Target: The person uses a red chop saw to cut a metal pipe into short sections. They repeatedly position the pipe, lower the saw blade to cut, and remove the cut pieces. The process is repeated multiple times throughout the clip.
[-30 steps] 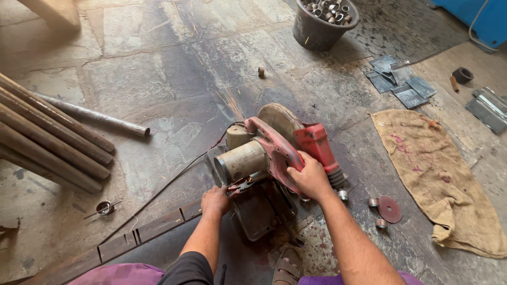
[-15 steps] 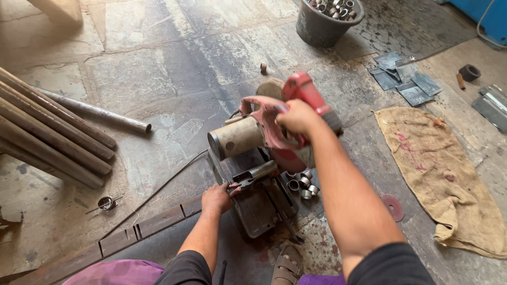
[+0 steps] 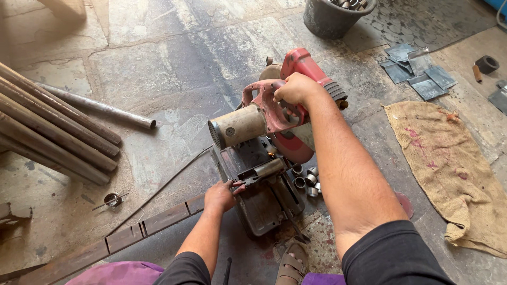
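The red chop saw (image 3: 274, 113) sits on the stone floor (image 3: 158, 58) with its head raised, so the blade stands clear of the short metal tube (image 3: 262, 171) lying in the vise on the base. The right hand (image 3: 296, 88) grips the saw's handle from above, fingers wrapped tight around it, forearm stretched forward. The left hand (image 3: 220, 195) reaches low to the tube's near end — fingers closed about it, apparently steadying it. Cut rings (image 3: 306, 178) lie just beside the base, where pieces would drop.
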